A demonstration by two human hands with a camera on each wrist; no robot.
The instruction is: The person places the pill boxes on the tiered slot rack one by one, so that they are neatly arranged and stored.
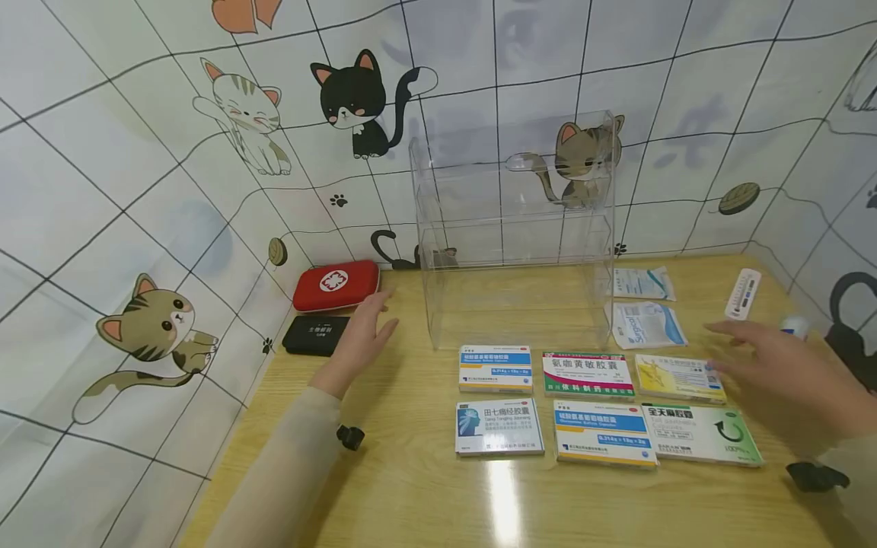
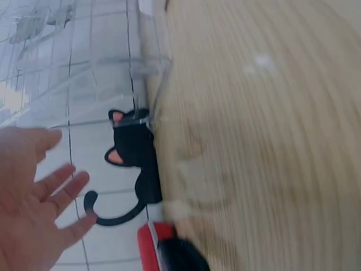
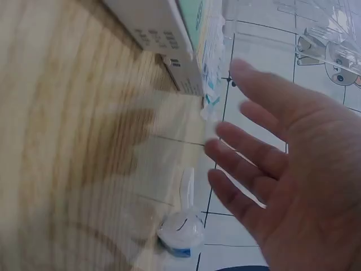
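My left hand (image 1: 363, 335), relaxed and holding nothing, reaches over the table's left side. It overlaps the right end of a flat black case (image 1: 308, 335) in the head view; behind that case lies a red zippered first-aid pouch (image 1: 332, 285) with a white emblem. On the right, my right hand (image 1: 788, 373) hovers with loosely spread fingers and nothing in its grasp. Its fingertips are close to a white-and-yellow medicine box (image 1: 678, 378) and below a white test-cassette-like strip (image 1: 742, 293). A white item with a blue part (image 3: 180, 234), wrapped in clear plastic, stands beyond this hand.
A clear acrylic tiered rack (image 1: 612, 228) stands at the back centre. Before it lie several medicine boxes in two rows, among them a green-and-white box (image 1: 706, 434) and a head-profile box (image 1: 499, 428). Right of the rack are a surgical packet (image 1: 647, 325) and another packet (image 1: 640, 283).
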